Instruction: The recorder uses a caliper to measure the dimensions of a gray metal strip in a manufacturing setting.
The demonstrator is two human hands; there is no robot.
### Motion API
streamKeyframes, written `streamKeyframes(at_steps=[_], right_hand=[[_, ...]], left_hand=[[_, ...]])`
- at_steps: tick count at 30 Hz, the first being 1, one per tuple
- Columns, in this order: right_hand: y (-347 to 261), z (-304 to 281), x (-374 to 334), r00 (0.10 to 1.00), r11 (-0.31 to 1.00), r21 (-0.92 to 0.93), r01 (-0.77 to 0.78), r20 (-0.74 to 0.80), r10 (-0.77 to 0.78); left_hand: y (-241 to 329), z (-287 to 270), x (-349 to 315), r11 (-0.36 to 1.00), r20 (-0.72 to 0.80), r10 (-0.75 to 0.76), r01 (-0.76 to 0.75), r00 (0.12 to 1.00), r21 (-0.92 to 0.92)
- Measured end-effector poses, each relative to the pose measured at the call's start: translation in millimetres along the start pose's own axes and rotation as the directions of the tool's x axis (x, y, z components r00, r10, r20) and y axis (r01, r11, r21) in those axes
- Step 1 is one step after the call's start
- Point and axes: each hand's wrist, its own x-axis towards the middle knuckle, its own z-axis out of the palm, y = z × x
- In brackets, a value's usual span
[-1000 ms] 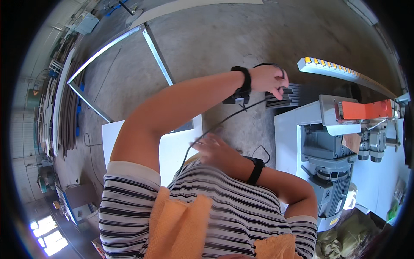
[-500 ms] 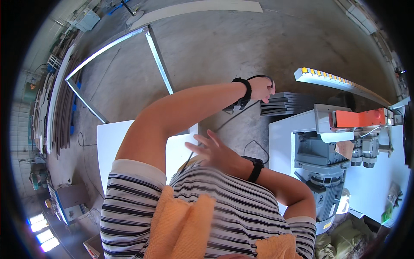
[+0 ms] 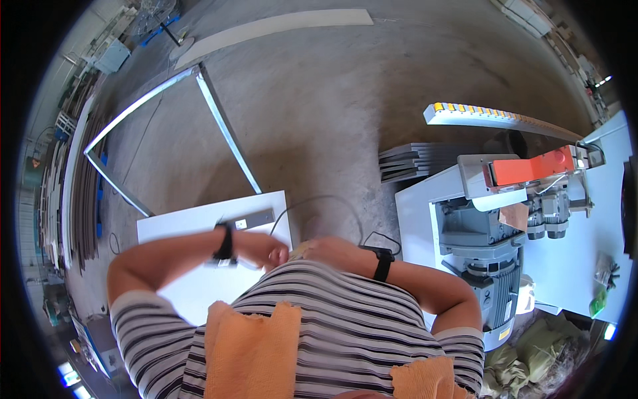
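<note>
My left hand [image 3: 268, 253] is in front of my waist, closed around a thin dark cable [image 3: 327, 197] that leads up from it and arcs to the right. Close beside it is my right hand [image 3: 327, 251], curled inward against the striped shirt. A small yellowish patch [image 3: 300, 251] shows between the hands; what it belongs to is unclear. My right fingertips are mostly hidden. Beyond the left wrist, a short grey metal bar [image 3: 256, 219] with a white label lies on the white tabletop [image 3: 199, 216].
A metal frame [image 3: 226, 133] stands past the table. To the right are a grey motor machine [image 3: 482, 246] with an orange-red arm [image 3: 531, 167], a stack of grey profiles [image 3: 425, 161], and a long rail with yellow marks [image 3: 498, 118]. Sacks [image 3: 531, 356] lie at lower right.
My left hand has swung from the upper right back to my waist, bringing the cable along. My right hand's spread fingers have curled in. The table and grey bar have become visible.
</note>
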Motion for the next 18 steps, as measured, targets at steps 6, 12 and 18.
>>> streamKeyframes(at_steps=[6,12,18], right_hand=[[6.9,-3.7,15.2,0.999,0.996,-0.091,-0.005,-0.032,0.002],[3.4,-5.3,35.7,0.974,0.971,0.122,-0.206,0.121,0.192],[11.3,-6.6,38.0,0.901,0.851,0.333,-0.406,0.301,0.312]], left_hand=[[5.1,59.9,-22.4,0.99,-0.39,-0.028,-0.029,0.921,-0.14],[-9.0,76.1,-15.4,0.998,-0.507,0.003,-0.034,0.862,-0.051],[4.5,67.1,-8.9,0.967,-0.454,-0.085,-0.037,0.887,-0.253]])
